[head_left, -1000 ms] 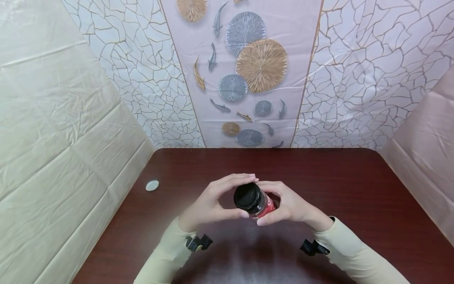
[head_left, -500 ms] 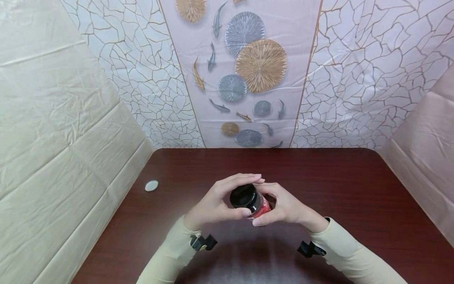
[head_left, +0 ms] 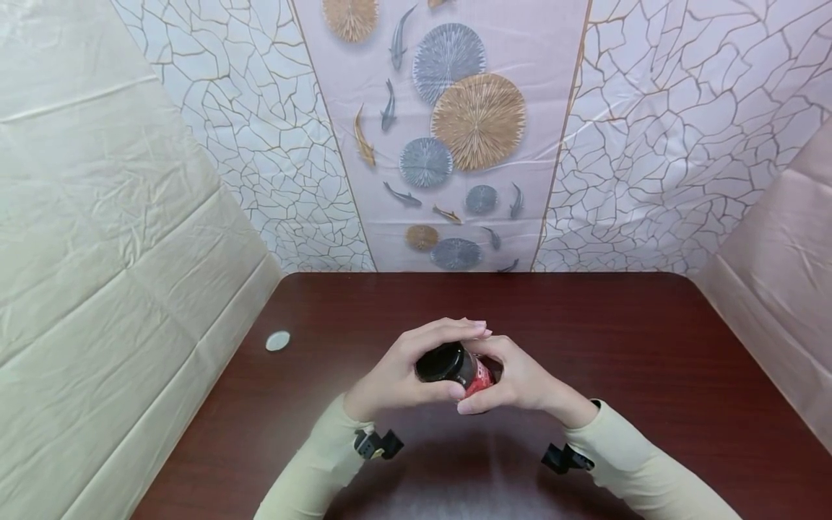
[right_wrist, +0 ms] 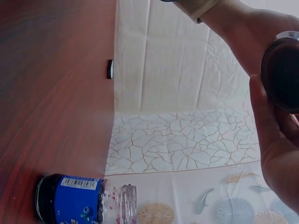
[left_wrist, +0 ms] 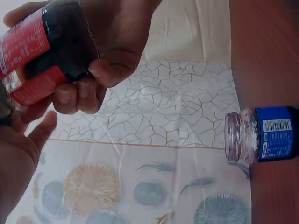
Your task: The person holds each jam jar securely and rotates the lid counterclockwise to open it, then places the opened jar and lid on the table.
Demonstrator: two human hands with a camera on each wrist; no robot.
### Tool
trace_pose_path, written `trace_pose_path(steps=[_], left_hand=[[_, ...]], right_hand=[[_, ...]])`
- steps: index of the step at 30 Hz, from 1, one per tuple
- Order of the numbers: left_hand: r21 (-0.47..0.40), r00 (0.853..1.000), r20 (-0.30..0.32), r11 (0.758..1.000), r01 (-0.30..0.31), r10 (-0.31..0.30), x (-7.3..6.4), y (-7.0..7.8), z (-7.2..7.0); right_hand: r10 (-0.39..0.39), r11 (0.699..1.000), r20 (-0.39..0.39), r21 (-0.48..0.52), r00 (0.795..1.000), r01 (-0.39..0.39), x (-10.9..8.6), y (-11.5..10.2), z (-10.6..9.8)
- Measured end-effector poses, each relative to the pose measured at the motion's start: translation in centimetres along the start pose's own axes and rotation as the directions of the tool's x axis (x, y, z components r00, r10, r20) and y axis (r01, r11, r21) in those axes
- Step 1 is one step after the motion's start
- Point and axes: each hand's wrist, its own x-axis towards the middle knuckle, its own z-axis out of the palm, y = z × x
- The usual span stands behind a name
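Observation:
Both hands hold a glass jar with a red label above the table, tilted to the left. My left hand curves its thumb and fingers around the black lid. Around the jar's body, my right hand grips with thumb and fingers. In the left wrist view the jar shows dark contents at its lower end, held by the right hand. The jar's dark round base faces the right wrist camera. Exactly how the fingertips meet the lid is partly hidden.
An uncapped glass jar with a blue label stands upright on the table; the head view does not show it. A whitish round lid lies at the table's left side. Fabric walls border the table.
The jar tips further left, its lid turning away from facing upward. My left hand shifts slightly right over the lid; my right hand shifts slightly left with the jar.

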Motion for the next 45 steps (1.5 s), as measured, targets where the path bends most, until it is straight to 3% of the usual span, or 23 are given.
trace_pose_path(steps=[6, 19, 32, 37, 45], left_hand=[[-0.133, 1.000, 0.021, 0.991, -0.019, 0.022, -0.4, 0.1, -0.8], [-0.086, 0.998, 0.065, 0.996, 0.006, -0.001, -1.1, 0.3, -1.8], [0.049, 0.999, -0.003, 0.998, 0.036, -0.036, -1.3, 1.0, -1.8], [0.133, 0.996, -0.037, 0.988, 0.080, -0.076, -1.2, 1.5, -1.7], [0.235, 0.991, -0.107, 0.967, 0.099, -0.075, -1.2, 2.0, -1.5]], right_hand=[[-0.025, 0.993, 0.041, 0.119, 0.999, 0.020, -0.1, -0.3, -0.6], [-0.040, 0.993, 0.064, 0.111, 0.997, 0.033, 0.0, -0.5, -1.1], [-0.116, 0.992, 0.057, 0.049, 0.992, 0.113, -0.1, -0.4, -1.4], [-0.121, 0.992, 0.032, -0.018, 0.992, 0.122, 0.0, -0.4, -1.6], [-0.129, 0.990, -0.014, -0.063, 0.992, 0.128, -0.1, -0.5, -1.4]])
